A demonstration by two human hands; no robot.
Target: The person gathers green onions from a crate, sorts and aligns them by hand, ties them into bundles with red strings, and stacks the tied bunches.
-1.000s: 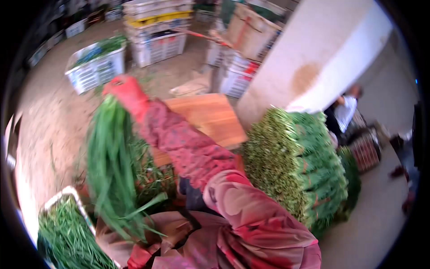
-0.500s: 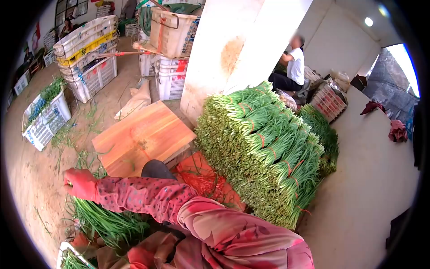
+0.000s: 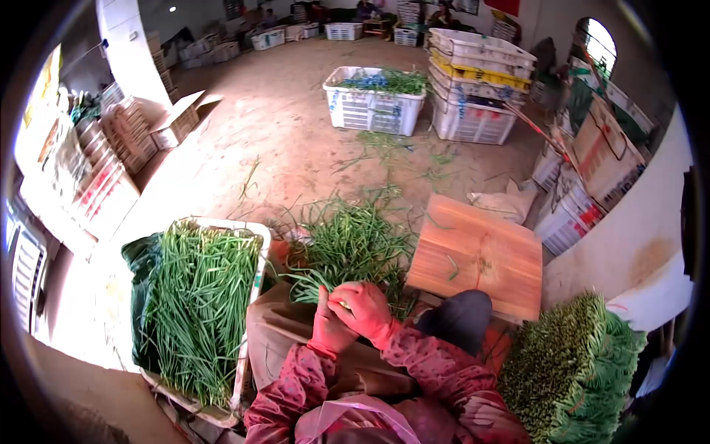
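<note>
Both hands wear red gloves and meet above the lap. My right hand (image 3: 364,305) is closed round the white stem end of a bunch of green stalks (image 3: 307,287), whose leaves point up and left. Against it, on the left, my left hand (image 3: 329,324) is closed too, its fingers at the same stem ends. Loose green stalks (image 3: 355,240) lie in a heap just beyond the hands. To the left stands a white crate (image 3: 264,235) filled with long green stalks (image 3: 200,311).
A wooden board (image 3: 481,255) lies right of the heap. Tied green bundles (image 3: 569,370) are stacked at the lower right. Farther off are a white crate with greens (image 3: 373,111), stacked crates (image 3: 477,89) and a pillar (image 3: 629,259). People sit at the far back.
The view has swung left. My right hand has come back from the far left to the lap with the stalks, and my left hand now shows beside it.
</note>
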